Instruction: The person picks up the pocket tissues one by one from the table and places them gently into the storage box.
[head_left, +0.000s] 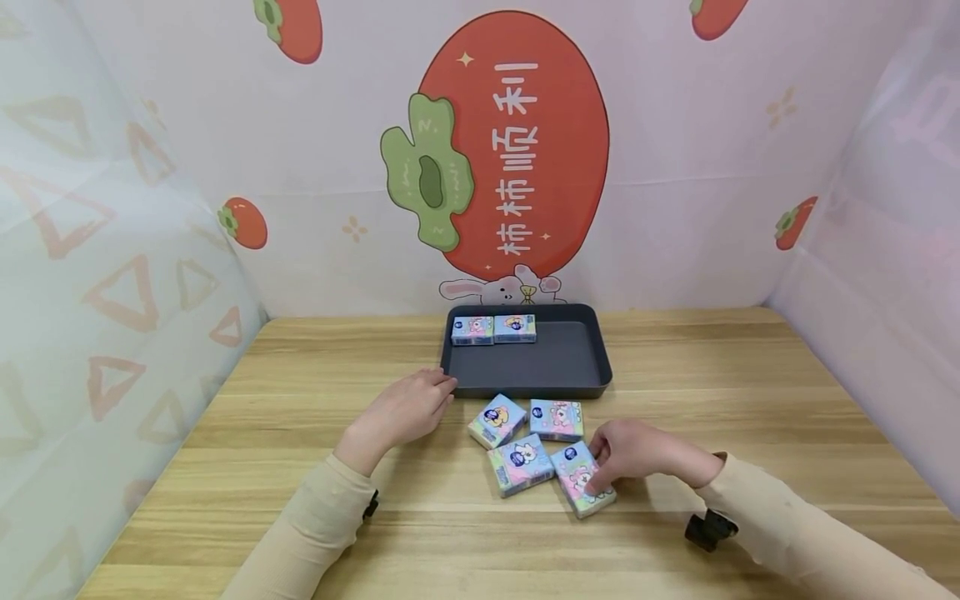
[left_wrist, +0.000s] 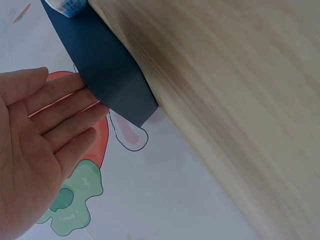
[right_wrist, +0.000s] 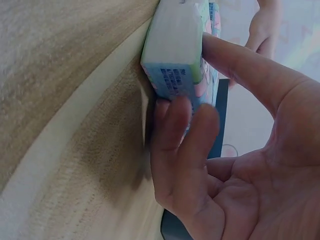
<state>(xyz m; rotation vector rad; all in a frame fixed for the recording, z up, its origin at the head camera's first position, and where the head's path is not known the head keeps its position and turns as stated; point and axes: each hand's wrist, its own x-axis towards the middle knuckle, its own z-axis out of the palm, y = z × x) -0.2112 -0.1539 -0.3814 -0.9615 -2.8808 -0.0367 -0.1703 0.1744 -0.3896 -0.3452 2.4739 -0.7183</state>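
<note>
My right hand [head_left: 637, 450] grips a blue-and-pink cartoon-printed tissue pack [head_left: 576, 477], the nearest on the right. In the right wrist view the thumb presses its printed face, with curled fingers [right_wrist: 192, 145] at its blue end. Beside it lie another pack [head_left: 521, 465] with a white animal, a tilted pack [head_left: 497, 419] with a yellow figure, and a pack [head_left: 556, 418] close before the tray. My left hand [head_left: 405, 408] holds nothing; its fingers are extended, fingertips right at the left front corner of the dark grey tray [head_left: 532, 392]. The left wrist view shows its palm [left_wrist: 30, 150].
Inside the tray, two tissue packs stand side by side in the back left corner, a left one [head_left: 472, 330] and a right one [head_left: 515, 327]. The wooden table [head_left: 300, 467] meets a persimmon-printed backdrop [head_left: 337, 167] behind the tray, with printed side sheets left and right.
</note>
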